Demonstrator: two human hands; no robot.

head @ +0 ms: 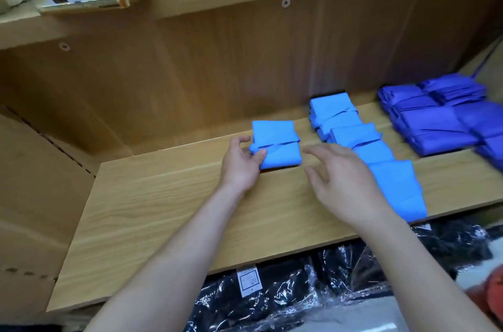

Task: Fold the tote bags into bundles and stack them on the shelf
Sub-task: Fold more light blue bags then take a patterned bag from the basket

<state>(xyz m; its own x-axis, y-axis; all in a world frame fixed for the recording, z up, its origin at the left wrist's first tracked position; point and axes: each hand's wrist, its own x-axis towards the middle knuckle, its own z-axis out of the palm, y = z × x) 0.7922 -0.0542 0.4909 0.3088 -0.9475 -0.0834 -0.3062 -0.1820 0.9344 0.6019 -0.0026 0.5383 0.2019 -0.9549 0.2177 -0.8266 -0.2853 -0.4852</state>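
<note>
At left hand (239, 165) — one bundle (276, 145)

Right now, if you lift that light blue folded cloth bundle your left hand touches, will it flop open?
Probably not: the light blue folded cloth bundle has a band wrapped around its middle, so it likely stays together. It looks soft and light. It lies flat, so it shouldn't roll.

The wooden shelf (163, 209) bears one light-blue bundle (277, 146), a row of light-blue bundles (351, 133) and darker blue bundles (435, 125).
</note>
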